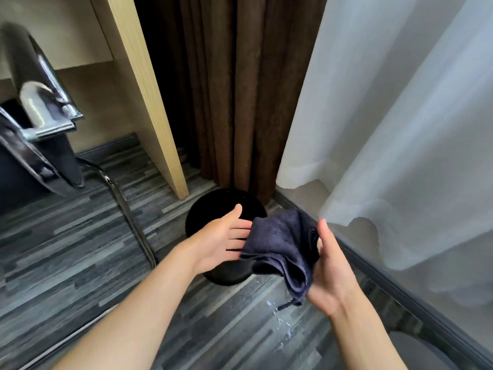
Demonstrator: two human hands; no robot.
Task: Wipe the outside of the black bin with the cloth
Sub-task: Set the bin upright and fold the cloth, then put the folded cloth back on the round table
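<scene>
Bin (213, 209), black and round, stands on the floor (80, 249) directly beneath and just beyond both hands, its open top showing past the left thumb and its lower wall showing under the left palm.

Nearest, the right hand (333, 271) is turned palm inward with the thumb up; its fingers are folded around the cloth (282, 247), gripping the bunched edge, while a loose corner with a small tag hangs down below the wrist. The cloth is dark blue-grey and folded over itself, stretched between the two hands above the right side of the bin; whether it touches the rim cannot be told.

To the left of the cloth, the left hand (221, 239) is open and flat, palm up, fingers spread slightly, their tips slipped under the cloth's left edge. It hovers over the bin's mouth.

A few pale wet spots (280, 321) lie on the floor under the right forearm.

Beyond the left hand, a wooden panel (149, 102) slants up, and further left a chair (40, 124) with a chrome leg stands well apart from the bin. Straight past the bin hangs a brown curtain (234, 89), its hem just behind the rim. Beyond the right hand a white sheer curtain (400, 116) falls to a grey ledge (400, 276).
</scene>
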